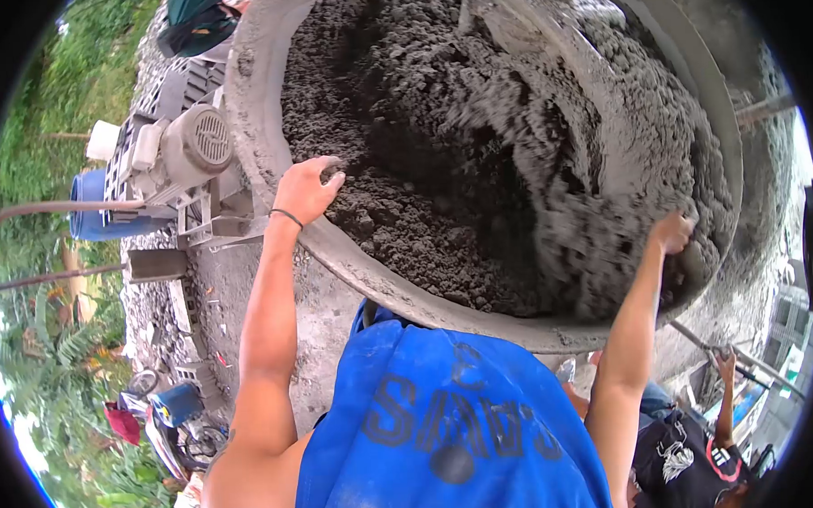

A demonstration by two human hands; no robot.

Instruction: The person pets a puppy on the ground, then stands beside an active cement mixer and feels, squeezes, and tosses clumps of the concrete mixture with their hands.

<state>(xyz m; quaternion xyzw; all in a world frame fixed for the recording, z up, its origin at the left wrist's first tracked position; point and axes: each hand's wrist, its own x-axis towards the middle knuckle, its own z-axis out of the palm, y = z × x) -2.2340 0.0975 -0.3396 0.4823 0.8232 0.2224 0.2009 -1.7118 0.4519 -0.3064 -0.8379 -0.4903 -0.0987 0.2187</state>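
Note:
A large round mixer drum (pixel 397 295) coated in grey residue stands right in front of me, holding damp grey concrete mix (pixel 415 245). Blur across the middle of the mix shows motion. My left hand (pixel 308 193) is over the near-left rim, fingers curved and thumb apart, with a dark band on the wrist. Between its fingertips I make out only a gap with mix behind it. Toward the right side of the drum, my right hand (pixel 673 233) is over the mix with fingers curled closed. Whatever it may hold is hidden. A caked mixing arm (pixel 542 30) spans the drum's far part.
Left of the drum sits an electric motor (pixel 197 140) on a metal frame, with a blue barrel (pixel 89 204) behind it. A motorcycle (pixel 175 432) is parked lower left. At lower right, a person in a black shirt (pixel 678 459) has a hand on a bar.

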